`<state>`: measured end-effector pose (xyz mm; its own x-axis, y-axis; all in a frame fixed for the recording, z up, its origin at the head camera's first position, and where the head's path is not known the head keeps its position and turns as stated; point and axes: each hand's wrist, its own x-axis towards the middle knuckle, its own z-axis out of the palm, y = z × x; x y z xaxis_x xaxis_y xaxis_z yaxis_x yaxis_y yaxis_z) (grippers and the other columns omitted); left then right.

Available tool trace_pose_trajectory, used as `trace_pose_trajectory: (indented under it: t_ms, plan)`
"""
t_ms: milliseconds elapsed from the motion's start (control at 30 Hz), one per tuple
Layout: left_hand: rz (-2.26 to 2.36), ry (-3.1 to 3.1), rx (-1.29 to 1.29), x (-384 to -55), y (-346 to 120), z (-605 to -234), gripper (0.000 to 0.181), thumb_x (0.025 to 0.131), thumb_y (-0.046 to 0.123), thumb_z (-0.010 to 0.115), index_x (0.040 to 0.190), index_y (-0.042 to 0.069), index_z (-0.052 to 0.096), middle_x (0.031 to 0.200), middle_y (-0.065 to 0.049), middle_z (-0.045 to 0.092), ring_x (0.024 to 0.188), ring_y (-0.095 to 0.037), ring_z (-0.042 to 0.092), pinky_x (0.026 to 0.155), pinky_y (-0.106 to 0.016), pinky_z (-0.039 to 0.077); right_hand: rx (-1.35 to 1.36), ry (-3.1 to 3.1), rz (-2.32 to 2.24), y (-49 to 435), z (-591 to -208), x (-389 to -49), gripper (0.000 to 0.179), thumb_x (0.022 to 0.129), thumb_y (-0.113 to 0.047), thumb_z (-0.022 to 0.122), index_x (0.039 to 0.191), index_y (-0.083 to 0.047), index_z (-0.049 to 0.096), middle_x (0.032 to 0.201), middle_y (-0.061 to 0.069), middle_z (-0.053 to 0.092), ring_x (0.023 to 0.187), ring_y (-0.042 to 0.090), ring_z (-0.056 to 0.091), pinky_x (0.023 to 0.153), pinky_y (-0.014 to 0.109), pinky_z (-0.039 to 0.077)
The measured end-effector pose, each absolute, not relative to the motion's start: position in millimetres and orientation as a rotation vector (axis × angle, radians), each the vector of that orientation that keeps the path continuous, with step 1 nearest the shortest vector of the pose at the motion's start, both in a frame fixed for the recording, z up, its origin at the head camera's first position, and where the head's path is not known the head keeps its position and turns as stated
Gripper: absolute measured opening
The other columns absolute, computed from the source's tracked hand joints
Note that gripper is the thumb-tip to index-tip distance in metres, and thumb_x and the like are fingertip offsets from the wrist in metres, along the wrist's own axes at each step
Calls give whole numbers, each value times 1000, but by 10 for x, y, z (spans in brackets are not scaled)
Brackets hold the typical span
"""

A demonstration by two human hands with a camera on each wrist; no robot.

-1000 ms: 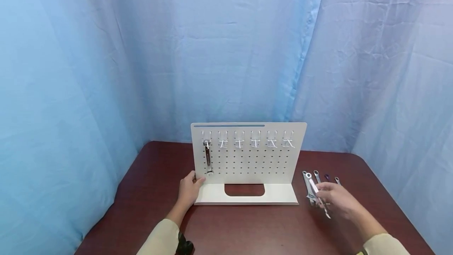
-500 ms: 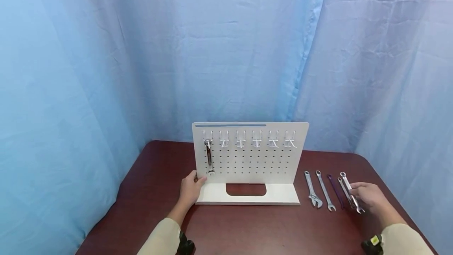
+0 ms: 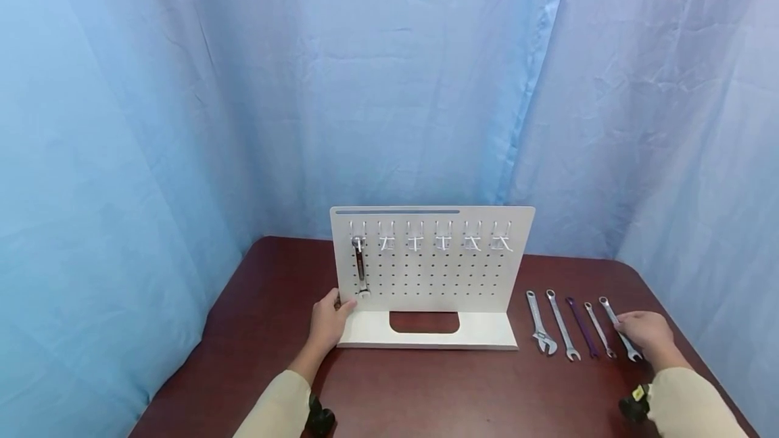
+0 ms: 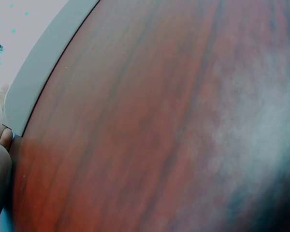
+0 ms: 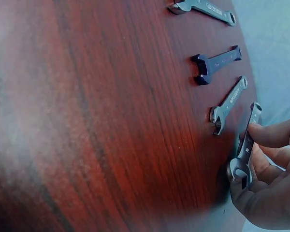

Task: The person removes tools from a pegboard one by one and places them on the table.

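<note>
My left hand [image 3: 327, 322] grips the lower left edge of a white pegboard stand [image 3: 432, 282], thumb in front and fingers behind. On the board's leftmost hook hangs a combination wrench [image 3: 361, 268] with a dark middle. At the right of the table, my right hand [image 3: 650, 335] holds a silver combination wrench [image 5: 246, 150] between thumb and fingers, close over the tabletop. In the right wrist view its open end points toward the palm side. To its left lie a small silver wrench [image 3: 599, 330], a purple wrench [image 3: 582, 326], a longer silver wrench [image 3: 561, 320] and an adjustable wrench [image 3: 538, 323].
Several white hooks [image 3: 443, 238] run along the pegboard right of the hanging wrench and stick out forward. The dark red wooden table [image 3: 426, 391] has rounded far corners. Blue curtains [image 3: 389, 86] surround its back and sides.
My right hand has carried the silver wrench rightward from over the other wrenches and lowered it at the right end of their row. The left hand has stayed on the pegboard.
</note>
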<state>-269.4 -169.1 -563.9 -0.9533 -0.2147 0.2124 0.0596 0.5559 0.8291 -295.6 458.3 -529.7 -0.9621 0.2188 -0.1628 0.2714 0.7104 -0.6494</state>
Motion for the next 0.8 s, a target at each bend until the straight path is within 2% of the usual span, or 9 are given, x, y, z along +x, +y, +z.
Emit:
trace_pose_trajectory:
  t_ms: [100, 267, 367, 433, 500, 600, 800]
  plan:
    - [-1349, -2503, 127, -2694, -1692, -5636, 22, 96, 20, 71, 88, 10, 54, 70, 0, 44, 65, -16, 42, 59, -29, 36, 393, 2896, -991, 4569, -5284, -2984, 35, 96, -13, 59, 115, 16, 62, 105, 34, 62, 82, 33, 58, 60, 39, 47]
    - [-1341, -2513, 138, -2690, -1680, -5626, 20, 96, 20, 71, 89, 11, 55, 70, 0, 45, 65, -16, 42, 59, -30, 36, 424, 2947, -916, 4531, -5278, -2993, 33, 95, -15, 59, 107, 16, 65, 93, 27, 64, 78, 32, 55, 59, 38, 43]
    - [-1346, -2511, 138, -2687, -1677, -5626, 21, 96, 20, 71, 89, 11, 54, 70, 0, 44, 65, -16, 42, 59, -30, 36, 418, 2969, -892, 4506, -5277, -2985, 27, 94, -14, 56, 86, 10, 66, 74, 15, 58, 68, 28, 51, 56, 38, 40]
    - [-1350, -2508, 135, -2688, -1674, -5629, 20, 96, 20, 71, 89, 11, 54, 70, 0, 44, 65, -16, 41, 59, -29, 36, 398, 2988, -875, 4490, -5278, -2971, 27, 93, -12, 51, 69, -1, 60, 62, 5, 49, 59, 24, 46, 53, 37, 37]
    - [-1353, -2504, 128, -2689, -1675, -5631, 20, 96, 20, 71, 89, 10, 54, 70, 0, 44, 65, -16, 41, 59, -29, 36, 397, 2998, -871, 4475, -5285, -2953, 30, 90, -10, 48, 60, -11, 50, 55, -1, 41, 52, 21, 43, 50, 36, 35]
    - [-1358, -2500, 122, -2693, -1678, -5630, 20, 96, 20, 71, 89, 11, 55, 70, 0, 44, 64, -16, 41, 59, -29, 36, 393, 3007, -869, 4453, -5293, -2925, 33, 88, -9, 45, 56, -18, 42, 49, -3, 38, 45, 20, 43, 46, 35, 35]
    - [-1354, -2494, 119, -2697, -1690, -5627, 21, 96, 20, 71, 89, 10, 55, 69, -1, 43, 64, -16, 41, 59, -30, 36, 431, 3024, -827, 4407, -5286, -2908, 29, 89, -11, 47, 60, -15, 51, 52, -1, 46, 51, 22, 48, 50, 36, 36]
